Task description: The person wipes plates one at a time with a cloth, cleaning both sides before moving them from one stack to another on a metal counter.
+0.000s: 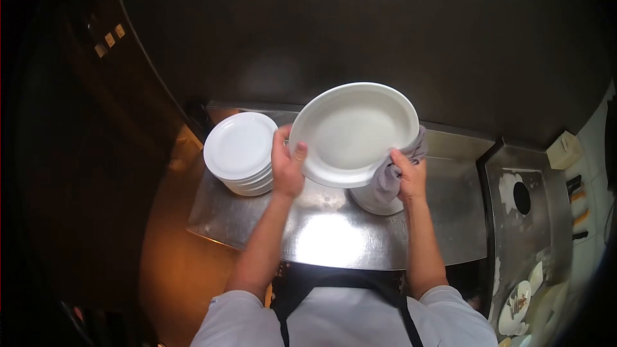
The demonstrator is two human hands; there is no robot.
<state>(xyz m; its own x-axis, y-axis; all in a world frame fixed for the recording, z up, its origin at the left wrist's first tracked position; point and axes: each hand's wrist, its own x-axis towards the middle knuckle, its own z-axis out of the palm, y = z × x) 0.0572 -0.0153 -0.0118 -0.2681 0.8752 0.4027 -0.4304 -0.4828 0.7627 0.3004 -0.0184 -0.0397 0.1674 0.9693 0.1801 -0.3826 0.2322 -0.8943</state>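
Note:
A white oval platter (353,128) is held up over the steel counter, its inner face turned toward me. My left hand (288,166) grips its left rim with the thumb in front. At the lower right rim, my right hand (412,177) is closed around a bunched grey cloth (387,181), with the thumb against the platter's edge. Beneath the platter and cloth, another white dish (367,202) rests on the counter, mostly hidden. To the left of my left hand stands a stack of round white plates (239,148).
The steel counter (225,218) backs onto a dark wall (385,32). At right is a steel unit with a dark round hole (521,198). Used dishes with food scraps (516,305) lie at lower right. Several knives (578,199) and a whitish box (564,150) are along the right wall.

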